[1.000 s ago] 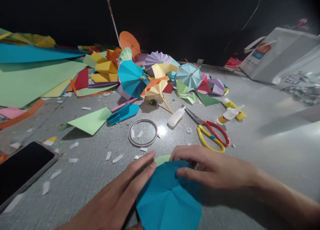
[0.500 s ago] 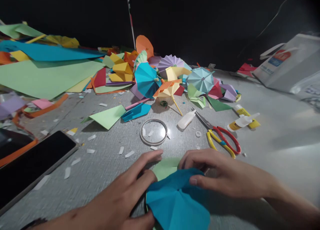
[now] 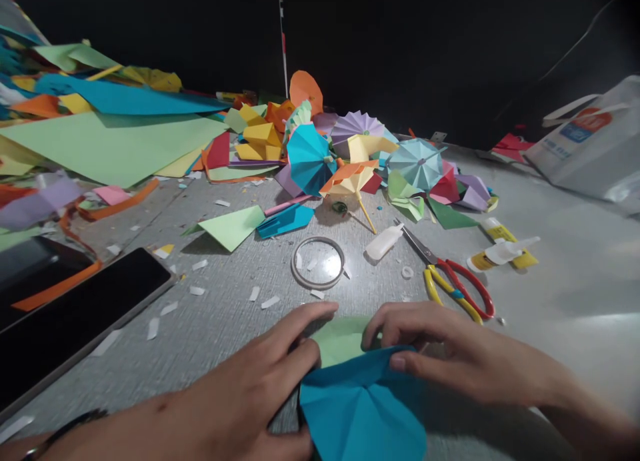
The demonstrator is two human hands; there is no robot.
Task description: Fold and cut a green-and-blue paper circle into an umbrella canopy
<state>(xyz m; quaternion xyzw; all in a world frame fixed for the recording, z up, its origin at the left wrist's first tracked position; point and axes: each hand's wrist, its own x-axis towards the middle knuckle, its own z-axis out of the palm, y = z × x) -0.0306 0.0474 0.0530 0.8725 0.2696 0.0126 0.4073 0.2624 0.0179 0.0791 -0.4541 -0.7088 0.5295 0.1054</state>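
Note:
A creased blue paper disc (image 3: 367, 417) is at the near edge of the view, with a light green paper (image 3: 343, 339) behind and under it. My right hand (image 3: 450, 354) pinches the blue paper's upper right edge, thumb in front and bent fingers behind. My left hand (image 3: 267, 371) grips the left side of the papers; its index finger stretches forward, the other fingers curl at the edge, and the thumb is low beside the blue sheet. Just beyond lie a grey ring (image 3: 319, 262), a small white glue bottle (image 3: 384, 242) and red-and-yellow scissors (image 3: 453, 277).
Small paper umbrellas (image 3: 310, 159) and folded scraps crowd the back. Large coloured sheets (image 3: 120, 144) pile up at left, near a dark phone (image 3: 95, 321). Yellow-labelled glue containers (image 3: 503, 253) lie right, before a white bag (image 3: 590, 141). White paper bits dot the grey tabletop.
The view has swung slightly left, so everything sits further right. The blue paper's upper part looks folded over more flatly, and more green paper shows behind it.

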